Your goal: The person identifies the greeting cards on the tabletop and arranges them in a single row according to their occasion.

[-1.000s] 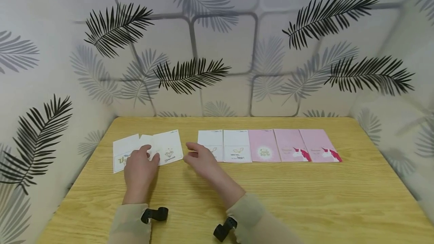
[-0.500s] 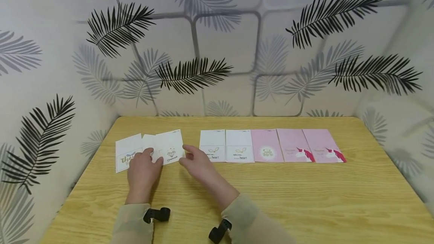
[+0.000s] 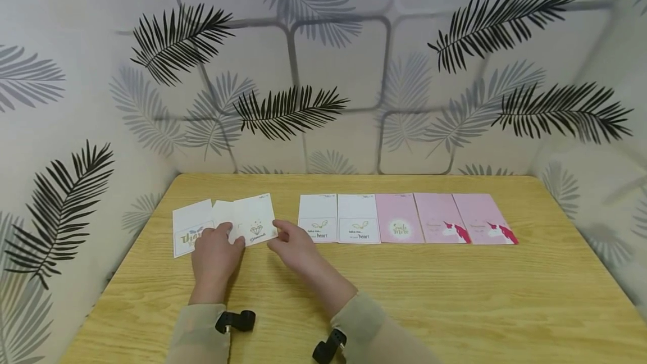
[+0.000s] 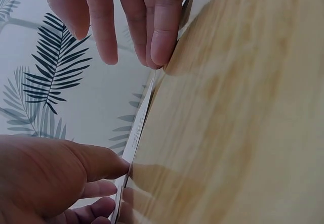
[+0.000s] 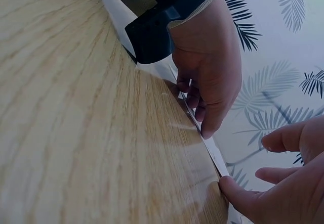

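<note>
A white card with a diamond print [image 3: 256, 218] lies tilted on the table at the left. My left hand [image 3: 216, 257] rests at its left side, fingertips down on the cards and thumb [image 4: 109, 163] at the near edge. Beside it, partly under that hand, is a white card with gold "Thank" lettering [image 3: 192, 221]; another white card [image 3: 221, 212] shows between the two. My right hand [image 3: 297, 249] touches the diamond card's right edge with extended fingers, its thumb [image 5: 238, 193] at the near corner. How firmly either hand presses cannot be told.
Right of my hands runs a row of cards: two white winged "heart" cards [image 3: 358, 219], the nearer partly behind my right hand, a pink "Smile More" card [image 3: 400, 209] and two pink unicorn cards [image 3: 437, 212]. Behind the wooden table [image 3: 455, 296] stands a leaf-patterned wall [image 3: 333, 145].
My right hand has moved left and come against the diamond card's right edge. My left hand has shifted slightly right, uncovering more of the "Thank" lettering. The row of cards has stayed put.
</note>
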Motion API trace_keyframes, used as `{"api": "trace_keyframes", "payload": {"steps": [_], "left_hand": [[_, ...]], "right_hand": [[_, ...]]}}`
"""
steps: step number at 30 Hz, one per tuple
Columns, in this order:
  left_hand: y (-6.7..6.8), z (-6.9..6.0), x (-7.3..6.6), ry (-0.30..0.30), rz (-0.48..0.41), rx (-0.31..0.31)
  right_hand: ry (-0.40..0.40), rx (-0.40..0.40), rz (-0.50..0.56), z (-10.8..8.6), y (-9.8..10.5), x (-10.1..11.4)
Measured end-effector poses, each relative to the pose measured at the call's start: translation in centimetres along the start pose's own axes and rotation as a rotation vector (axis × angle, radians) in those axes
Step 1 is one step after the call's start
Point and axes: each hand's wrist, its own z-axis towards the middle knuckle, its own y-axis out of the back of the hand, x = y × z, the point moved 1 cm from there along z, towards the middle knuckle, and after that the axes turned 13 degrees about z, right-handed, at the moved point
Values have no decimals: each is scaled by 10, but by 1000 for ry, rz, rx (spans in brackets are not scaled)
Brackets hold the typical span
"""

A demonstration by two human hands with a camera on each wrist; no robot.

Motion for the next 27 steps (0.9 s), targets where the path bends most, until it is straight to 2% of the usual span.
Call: {"api": "trace_keyframes", "payload": {"steps": [3, 9, 15, 19, 27], "left_hand": [[0, -1, -1, 1, 0, -5], [-2, 0, 1, -8, 13, -10], [-1, 2, 1, -24, 20, -5], [-1, 1, 1, -25, 28, 1], [0, 1, -1, -20, 36, 2]], "right_hand": [[-7, 9, 37, 1, 0, -2], [-53, 26, 241, 2, 2, -5], [-98, 15, 368, 2, 1, -5], [-112, 13, 396, 3, 0, -5], [-106, 40, 331, 1, 0, -5]]}}
